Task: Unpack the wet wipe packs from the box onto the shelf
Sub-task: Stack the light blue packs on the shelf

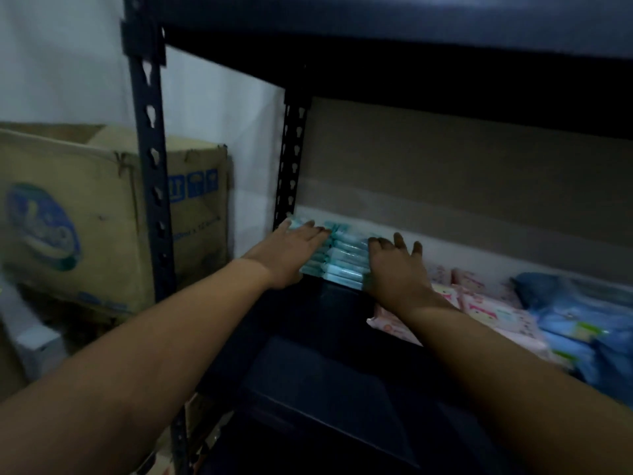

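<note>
Both hands reach deep into the shelf [329, 354], flanking a block of teal packs [346, 258] that sits at the back left corner, against the rear post [291, 159]. The left hand [291, 252] lies with straight fingers over the top and left side of the block; the right hand [397, 269] presses flat, fingers spread, against its right end. Neither hand curls round a pack, so this looks like squaring up a placed batch, not carrying one. To do it well, I would push evenly from both sides so the stacked packs slide as one and do not fan out or topple; soft packs give under pressure, so a gentle squeeze is enough. Keep the block tight to the corner, leaving the dark front of the shelf free for more rows. The pink packs [486, 310] lie just beside the right wrist and the blue packs [575, 320] farther right, so the right hand should draw back without dragging them. A cardboard box [68, 214] stands left of the rack; whether it is the source box cannot be told.
</note>
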